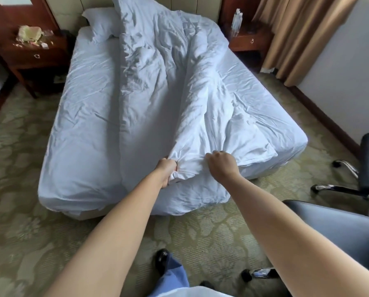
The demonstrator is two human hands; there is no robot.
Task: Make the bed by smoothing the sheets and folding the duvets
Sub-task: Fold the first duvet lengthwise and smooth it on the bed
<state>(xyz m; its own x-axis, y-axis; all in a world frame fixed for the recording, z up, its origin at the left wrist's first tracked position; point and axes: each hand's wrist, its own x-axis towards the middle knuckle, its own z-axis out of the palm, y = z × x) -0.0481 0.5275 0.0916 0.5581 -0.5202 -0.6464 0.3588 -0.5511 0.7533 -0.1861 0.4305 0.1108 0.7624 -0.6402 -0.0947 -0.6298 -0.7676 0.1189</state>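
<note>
- The duvet [168, 86] lies bunched in a long rumpled ridge down the middle of the bed [57, 168], from the pillow [100, 22] to the foot edge.
- The left hand [167, 170] grips a gathered wad of its foot end; the right hand [221, 165] clenches the same hem just beside it.
- To do this well, I judge: slide the hands apart along the hem to find the corners, then pull evenly so the duvet spreads flat over the wrinkled sheet [89, 99] before folding.

We find no writing, brand, number or sign that can be read anywhere in this view. The water bottle [236, 21] on the right bedside surface [251, 40] carries a label, but it is too small and blurred for us to read.
</note>
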